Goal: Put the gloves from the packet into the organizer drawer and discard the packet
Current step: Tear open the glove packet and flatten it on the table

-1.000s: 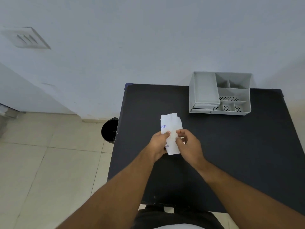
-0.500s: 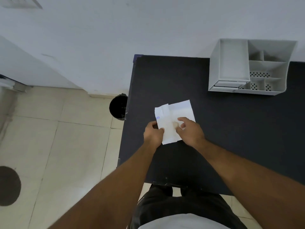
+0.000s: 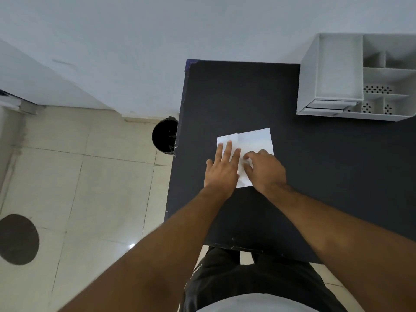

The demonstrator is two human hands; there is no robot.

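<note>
A white paper glove packet lies unfolded flat on the black table. My left hand rests palm down on its left part, fingers spread and flat. My right hand is on the packet's middle, its fingertips pinching at a fold of white paper or glove; I cannot tell which. The grey organizer stands at the table's far right, its drawer front low on the left side and shut.
A black bin stands on the tiled floor beside the table's left edge. A dark round mark is on the floor at left. The wall runs behind the table.
The packet went from folded and held between both hands to spread flat on the table. My left hand opened and now presses it down. The view shifted left and lower.
</note>
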